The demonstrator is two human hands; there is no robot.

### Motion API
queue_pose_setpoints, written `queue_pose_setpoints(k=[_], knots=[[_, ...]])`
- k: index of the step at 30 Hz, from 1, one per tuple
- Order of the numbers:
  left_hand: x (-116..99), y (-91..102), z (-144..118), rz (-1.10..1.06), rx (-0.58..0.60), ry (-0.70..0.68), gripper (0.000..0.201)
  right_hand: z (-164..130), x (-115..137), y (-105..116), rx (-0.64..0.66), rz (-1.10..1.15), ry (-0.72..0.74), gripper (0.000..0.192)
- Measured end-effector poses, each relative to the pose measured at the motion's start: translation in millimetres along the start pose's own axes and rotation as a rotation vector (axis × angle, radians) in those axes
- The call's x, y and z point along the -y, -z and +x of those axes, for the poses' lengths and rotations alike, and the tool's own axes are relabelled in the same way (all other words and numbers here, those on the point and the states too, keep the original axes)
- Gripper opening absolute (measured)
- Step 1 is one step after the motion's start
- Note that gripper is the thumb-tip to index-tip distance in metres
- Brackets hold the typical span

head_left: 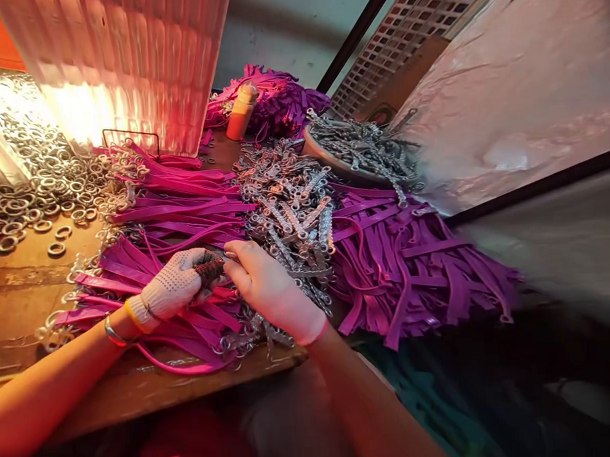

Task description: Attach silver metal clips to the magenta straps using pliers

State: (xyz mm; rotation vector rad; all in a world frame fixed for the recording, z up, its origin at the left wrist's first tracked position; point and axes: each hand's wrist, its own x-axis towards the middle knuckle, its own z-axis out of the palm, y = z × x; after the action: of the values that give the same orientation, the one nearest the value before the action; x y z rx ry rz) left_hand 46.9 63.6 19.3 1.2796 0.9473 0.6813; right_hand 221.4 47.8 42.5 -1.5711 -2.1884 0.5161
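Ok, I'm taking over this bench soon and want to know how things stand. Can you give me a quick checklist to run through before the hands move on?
1. Both hands gloved: ok, left hand and right hand wear white gloves.
2. Left hand's grip: ok, closed around a dark tool handle.
3. Right hand's hold: cannot tell, fingers curl at the handle, contents hidden.
4. Pink straps within reach: ok, spread under both hands.
5. Metal clips close by: ok, piled beside the right hand.
6. Metal rings on the table: ok, heaped at far left.
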Motion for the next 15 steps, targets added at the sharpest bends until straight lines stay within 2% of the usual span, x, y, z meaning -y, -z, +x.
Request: queue_pose_setpoints(k=[4, 6, 9, 12, 13, 15], knots=[[2, 3.5, 1, 0.063, -0.005, -0.035, 0.018, -4, 12, -1, 0.081, -0.402, 0.079, 0.027], [4, 2.9, 0, 0.061, 0.013, -0.028, 0.018, -6, 14, 1, 0.113, -0.53, 0.076, 0.03], [5, -1.7, -2, -0.005, 0.028, -0.009, 0.014, -13, 12, 2, 0.205, -0.462, -0.015, 0.038], [5, -3.2, -2, -0.083, 0.067, 0.086, 0.015, -21, 5, 0, 0.246, -0.367, -0.057, 0.037], [4, -1.5, -1, -0.077, 0.086, 0.124, 0.018, -23, 1, 0, 0.221, -0.334, -0.052, 0.035], [-1, 4.5, 7, 0.04, 0.079, 0.132, 0.024, -26, -13, 2, 0.088, -0.178, -0.07, 0.031]])
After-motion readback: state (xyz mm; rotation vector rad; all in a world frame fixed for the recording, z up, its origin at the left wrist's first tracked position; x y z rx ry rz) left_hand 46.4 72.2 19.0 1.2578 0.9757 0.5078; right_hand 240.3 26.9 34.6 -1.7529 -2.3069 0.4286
